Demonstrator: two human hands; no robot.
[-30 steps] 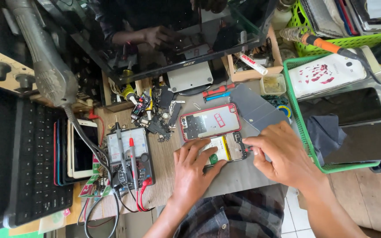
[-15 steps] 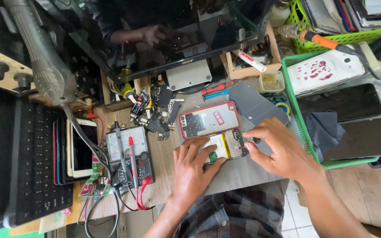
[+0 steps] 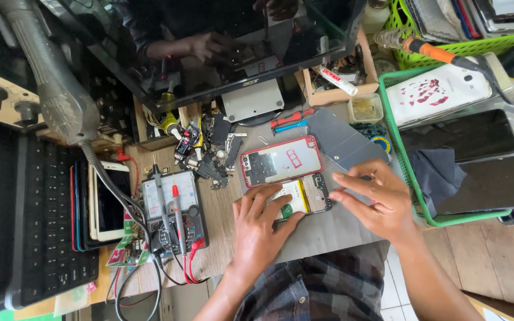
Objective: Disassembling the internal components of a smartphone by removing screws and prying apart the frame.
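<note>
On a cluttered repair bench point(image 3: 328, 235), an opened phone point(image 3: 302, 197) with exposed battery is pinned by the flat left hand point(image 3: 261, 229) and touched by the right hand's point(image 3: 375, 199) loosely curled fingers.

Right hand lifts off the opened phone's end

The right hand point(image 3: 377, 205), which a second ago lies over the right end of the opened phone point(image 3: 302, 197) with fingers curled onto it, now sits slightly further right, its fingertips point(image 3: 335, 195) just beside the phone's edge and more of the exposed board in view. The left hand point(image 3: 261, 229) spreads its fingers a little wider across the phone's left part, and the view sits a little lower.
</note>
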